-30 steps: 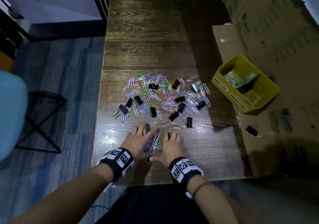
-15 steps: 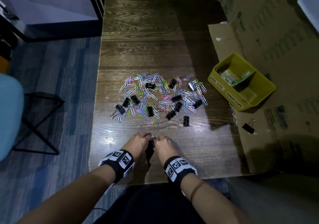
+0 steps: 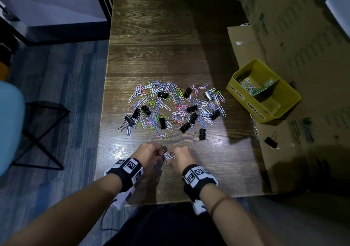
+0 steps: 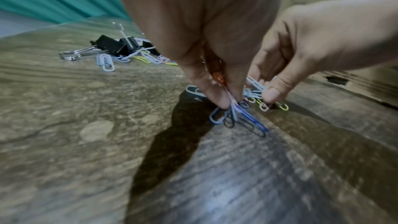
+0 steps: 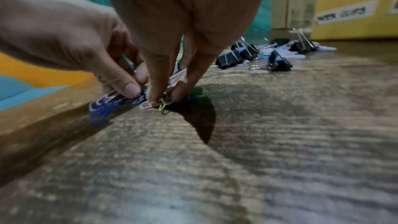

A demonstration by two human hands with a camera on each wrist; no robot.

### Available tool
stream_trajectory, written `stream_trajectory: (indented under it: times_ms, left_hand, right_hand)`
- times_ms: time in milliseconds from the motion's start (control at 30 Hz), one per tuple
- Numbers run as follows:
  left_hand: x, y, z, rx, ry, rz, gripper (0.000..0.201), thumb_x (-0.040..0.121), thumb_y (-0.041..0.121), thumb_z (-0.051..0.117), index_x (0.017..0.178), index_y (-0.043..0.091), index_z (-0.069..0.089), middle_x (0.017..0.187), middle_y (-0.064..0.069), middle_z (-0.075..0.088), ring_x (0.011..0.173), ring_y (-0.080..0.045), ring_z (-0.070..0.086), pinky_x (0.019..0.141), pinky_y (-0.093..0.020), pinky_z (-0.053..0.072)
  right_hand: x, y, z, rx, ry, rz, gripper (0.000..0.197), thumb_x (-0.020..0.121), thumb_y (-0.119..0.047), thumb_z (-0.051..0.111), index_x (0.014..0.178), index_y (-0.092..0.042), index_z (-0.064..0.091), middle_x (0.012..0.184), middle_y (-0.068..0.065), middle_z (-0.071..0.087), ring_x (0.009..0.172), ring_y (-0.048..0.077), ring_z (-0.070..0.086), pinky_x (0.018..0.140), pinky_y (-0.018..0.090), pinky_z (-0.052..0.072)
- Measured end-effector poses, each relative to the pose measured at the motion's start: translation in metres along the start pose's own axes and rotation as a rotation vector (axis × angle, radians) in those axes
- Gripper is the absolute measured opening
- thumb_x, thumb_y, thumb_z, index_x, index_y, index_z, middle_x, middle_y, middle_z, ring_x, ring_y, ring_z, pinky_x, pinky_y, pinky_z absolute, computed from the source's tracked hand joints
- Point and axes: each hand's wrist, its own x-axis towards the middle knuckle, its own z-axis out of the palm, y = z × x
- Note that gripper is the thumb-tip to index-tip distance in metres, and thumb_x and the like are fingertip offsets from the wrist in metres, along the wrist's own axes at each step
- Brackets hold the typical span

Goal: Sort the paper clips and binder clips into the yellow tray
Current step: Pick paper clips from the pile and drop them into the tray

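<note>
Head view: both hands meet at the near edge of the table (image 3: 170, 56), the left hand (image 3: 149, 152) and right hand (image 3: 182, 155) each with its grip pinched together on a small bunch of paper clips (image 3: 167, 156) gathered between them. From the left wrist, the fingertips (image 4: 217, 100) press down on blue and pale clips that fan out along the wood; from the right wrist, thumb and finger nip a white and a yellow one, though blur makes it hard to say how many are truly caught.

The main pile (image 3: 174, 107) lies farther out, mid-table, with black binder clips (image 3: 191, 109) mixed through it. The yellow tray (image 3: 236, 94) sits well apart to the right on cardboard (image 3: 303, 56), its far compartment already holding some paper clips, the near one seemingly bare. One stray binder clip (image 3: 271, 141) rests on the cardboard beside it.

The bunch should handle as very light, thin, springy wire with a slick coating: clips likely hook into one another and slide out of a loose pinch, so the sound hold is across the middle of the bundle, pressed flat and scooped, not by single tips. The held clips lie flat, their long axes roughly side by side but splayed, mostly pointing toward the person and the table's near edge. Binder clips look stiffer and heavier, best taken by the black body.
</note>
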Motion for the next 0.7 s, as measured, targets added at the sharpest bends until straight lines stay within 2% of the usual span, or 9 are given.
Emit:
stream_trajectory:
  times_ms: [67,133,267,400,467,567,600,700]
  left_hand:
    - [0.002,0.0,-0.005,-0.073,-0.002,-0.015,0.015,0.069,0.006,0.074,0.072,0.018,0.065,0.066,0.012,0.06,0.059,0.003,0.053,0.062,-0.013,0.041]
    - [0.003,0.001,-0.01,-0.113,0.0,-0.023,0.019,0.068,0.003,0.074,0.069,0.02,0.064,0.059,0.018,0.056,0.049,0.008,0.051,0.054,-0.004,0.037]
    - [0.006,0.001,-0.02,-0.089,0.022,-0.029,0.018,0.066,0.005,0.074,0.069,0.02,0.063,0.058,0.015,0.055,0.049,0.007,0.05,0.052,-0.006,0.037]
    - [0.012,0.004,-0.034,0.035,0.022,0.007,0.011,0.067,0.005,0.07,0.072,0.014,0.067,0.057,0.014,0.052,0.053,-0.001,0.048,0.055,-0.008,0.036]
    - [0.013,0.005,-0.044,0.052,0.035,0.035,0.011,0.066,0.003,0.069,0.071,0.013,0.068,0.056,0.014,0.052,0.052,0.002,0.048,0.057,-0.01,0.037]
    - [0.017,0.007,-0.06,-0.114,0.064,-0.017,0.017,0.064,-0.002,0.072,0.066,0.014,0.065,0.048,0.015,0.056,0.047,0.005,0.052,0.054,-0.005,0.039]
    - [0.02,0.011,-0.066,-0.194,0.074,-0.052,0.019,0.065,-0.004,0.072,0.065,0.013,0.064,0.05,0.013,0.06,0.047,0.005,0.054,0.054,-0.007,0.043]
    - [0.034,0.042,-0.088,-0.481,0.087,-0.097,0.021,0.069,-0.011,0.071,0.068,0.008,0.063,0.057,0.001,0.067,0.053,-0.007,0.063,0.056,-0.019,0.053]
  right_hand:
    - [0.006,0.006,0.001,0.144,0.026,0.046,0.025,0.08,-0.018,0.072,0.105,-0.017,0.069,0.108,0.008,0.068,0.094,0.022,0.063,0.081,0.025,0.048]
    - [0.009,0.013,-0.003,0.243,0.062,0.059,0.033,0.076,-0.019,0.077,0.107,-0.012,0.069,0.107,0.007,0.068,0.093,0.018,0.063,0.08,0.021,0.046]
    - [0.01,0.025,-0.017,0.494,0.088,0.044,0.034,0.073,-0.012,0.079,0.105,-0.006,0.069,0.098,0.007,0.069,0.086,0.015,0.061,0.07,0.017,0.046]
    - [0.003,0.031,-0.038,0.73,0.139,0.023,0.032,0.069,-0.002,0.08,0.099,-0.002,0.07,0.091,0.008,0.07,0.079,0.015,0.062,0.082,0.033,0.055]
    - [-0.002,0.036,-0.052,0.84,0.183,0.006,0.028,0.067,0.001,0.08,0.092,-0.004,0.071,0.083,0.003,0.07,0.072,0.011,0.063,0.079,0.031,0.056]
    - [-0.01,0.044,-0.075,0.962,0.276,-0.012,0.027,0.063,0.0,0.082,0.08,-0.018,0.071,0.076,-0.001,0.07,0.063,0.001,0.064,0.07,0.021,0.054]
    - [-0.013,0.046,-0.083,1.005,0.314,-0.009,0.028,0.062,0.0,0.082,0.079,-0.019,0.07,0.076,-0.001,0.07,0.064,0.001,0.065,0.069,0.02,0.054]
    - [-0.028,0.053,-0.115,1.104,0.405,-0.027,0.028,0.063,0.002,0.081,0.079,-0.018,0.07,0.079,0.005,0.071,0.072,0.013,0.067,0.074,0.028,0.057]
